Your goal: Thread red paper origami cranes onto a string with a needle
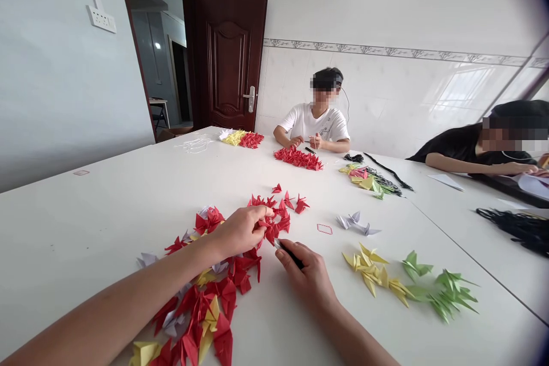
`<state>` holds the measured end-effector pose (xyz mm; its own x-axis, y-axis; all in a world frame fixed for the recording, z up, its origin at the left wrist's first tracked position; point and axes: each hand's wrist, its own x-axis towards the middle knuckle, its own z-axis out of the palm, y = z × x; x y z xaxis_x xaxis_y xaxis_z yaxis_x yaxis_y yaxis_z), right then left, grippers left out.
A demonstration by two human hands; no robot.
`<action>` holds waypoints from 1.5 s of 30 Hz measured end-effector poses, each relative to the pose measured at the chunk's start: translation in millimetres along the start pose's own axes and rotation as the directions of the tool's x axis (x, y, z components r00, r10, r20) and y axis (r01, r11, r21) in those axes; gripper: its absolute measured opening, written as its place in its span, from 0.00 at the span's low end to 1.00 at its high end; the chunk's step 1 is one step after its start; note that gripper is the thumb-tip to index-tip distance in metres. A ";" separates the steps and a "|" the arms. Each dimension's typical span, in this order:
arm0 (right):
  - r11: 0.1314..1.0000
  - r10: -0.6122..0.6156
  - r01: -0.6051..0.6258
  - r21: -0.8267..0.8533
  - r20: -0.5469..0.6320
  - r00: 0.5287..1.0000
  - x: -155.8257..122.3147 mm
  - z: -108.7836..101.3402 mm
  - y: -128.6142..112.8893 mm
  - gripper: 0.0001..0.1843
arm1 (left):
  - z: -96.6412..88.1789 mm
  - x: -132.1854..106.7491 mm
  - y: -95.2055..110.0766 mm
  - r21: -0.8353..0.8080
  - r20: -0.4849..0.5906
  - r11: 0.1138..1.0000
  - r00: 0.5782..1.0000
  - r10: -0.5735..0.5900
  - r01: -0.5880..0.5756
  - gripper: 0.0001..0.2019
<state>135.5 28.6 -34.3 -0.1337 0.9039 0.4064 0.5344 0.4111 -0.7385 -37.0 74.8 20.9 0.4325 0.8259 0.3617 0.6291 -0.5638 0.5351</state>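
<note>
Right, at the lower middle of the frame I had the left hand [238, 233] clamped on a red origami crane [271, 230], thumb and fingers pinched together on its paper. The right hand [306, 277] was closed around a black-handled pointed tool [290, 254], its metal tip just beside that crane. Below and left of both hands lay a loose heap of red origami cranes [223, 297], mixed with some yellow and lilac ones. To the right sat yellow cranes [373, 271] and green cranes [448, 297] on the white table [64, 240], with lilac cranes [358, 224] above them. At the table's far side, a co-worker in a white T-shirt [313, 123] sat behind a red cluster of cranes [298, 158]. Another co-worker in a black shirt [461, 148] leaned in at the right edge.
</note>
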 end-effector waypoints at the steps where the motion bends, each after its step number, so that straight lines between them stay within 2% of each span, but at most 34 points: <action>1: 1.000 0.005 -0.005 -0.001 0.008 1.000 0.2 0.2 0.2 0.17 | 0.1 -1.0 2.8 -0.011 0.020 1.000 1.000 -0.011 0.011 0.16; 5: 1.000 0.011 -0.011 -0.017 0.026 1.000 0.5 0.5 1.5 0.15 | -0.3 -3.2 9.7 -0.073 0.086 0.995 0.995 -0.056 0.062 0.16; 24: 0.999 0.042 -0.041 -0.011 0.032 0.999 1.5 1.1 2.4 0.18 | -3.3 -3.2 7.8 -0.107 0.137 0.989 0.987 -0.086 0.101 0.18; 27: 0.999 0.040 -0.039 -0.031 0.032 0.999 2.7 0.2 -0.1 0.17 | -7.9 1.6 0.3 -0.086 0.103 0.991 0.990 -0.094 0.103 0.15; 32: 0.998 0.037 -0.034 -0.055 0.058 0.998 3.6 -0.7 -3.1 0.15 | -16.5 11.6 -28.3 -0.025 -0.078 0.985 0.982 -0.170 0.168 0.13; 35: 0.998 0.039 -0.036 -0.048 0.067 0.997 3.6 -1.0 -3.8 0.15 | -16.5 14.0 -43.7 -0.085 -0.060 0.975 0.976 -0.211 0.205 0.17; 38: 0.998 0.048 -0.044 -0.049 0.075 0.996 3.7 -1.2 -3.9 0.15 | -15.0 14.9 -51.6 -0.196 -0.089 0.973 0.986 -0.143 0.123 0.20; 41: 0.997 0.055 -0.049 -0.062 0.091 0.994 4.1 -1.3 -4.2 0.16 | -17.4 15.3 -51.3 -0.174 -0.147 0.983 0.985 -0.089 0.063 0.18; 43: 0.997 0.057 -0.051 -0.062 0.097 0.994 4.1 -1.3 -4.9 0.16 | -21.3 14.3 -46.7 -0.109 -0.119 0.990 0.988 -0.097 0.084 0.15; 45: 0.997 0.055 -0.051 -0.052 0.096 0.994 3.9 -1.4 -5.5 0.15 | -25.0 11.9 -39.8 -0.048 -0.021 0.994 0.994 -0.104 0.103 0.13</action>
<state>133.2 29.7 -27.9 -0.1833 0.9324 0.3114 0.5834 0.3581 -0.7289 -73.1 107.1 23.0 0.3512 0.8799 0.3200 0.6386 -0.4751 0.6054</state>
